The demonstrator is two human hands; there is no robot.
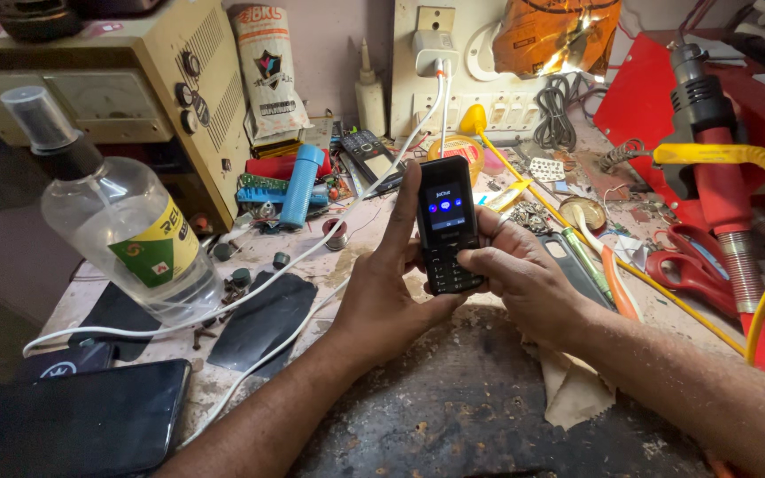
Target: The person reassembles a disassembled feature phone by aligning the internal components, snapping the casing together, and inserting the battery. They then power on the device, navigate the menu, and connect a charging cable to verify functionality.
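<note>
Nearest the camera, at seven o'clock, lies a dark smartphone [73,420] face up on the cluttered workbench [489,407]. Moving rightward, a clear spray bottle [121,221] leans at nine o'clock, with black flat covers [263,319] and a white cable [250,296] trailing past it. At centre, the left hand [382,283] is clamped around the side and back of a small black keypad phone [446,226], held upright with its screen lit. The right hand [515,274] cups the other edge, thumb pressed on the keys. The phone looks light, rigid and somewhat slick, its screen the fragile part; the long side edges seem the safest place to grip. At three o'clock sit red scissors [688,265], a yellow hose [754,221] and a red hot-air tool [719,177]. Loose screws and parts crowd the surface close to the hands.
</note>
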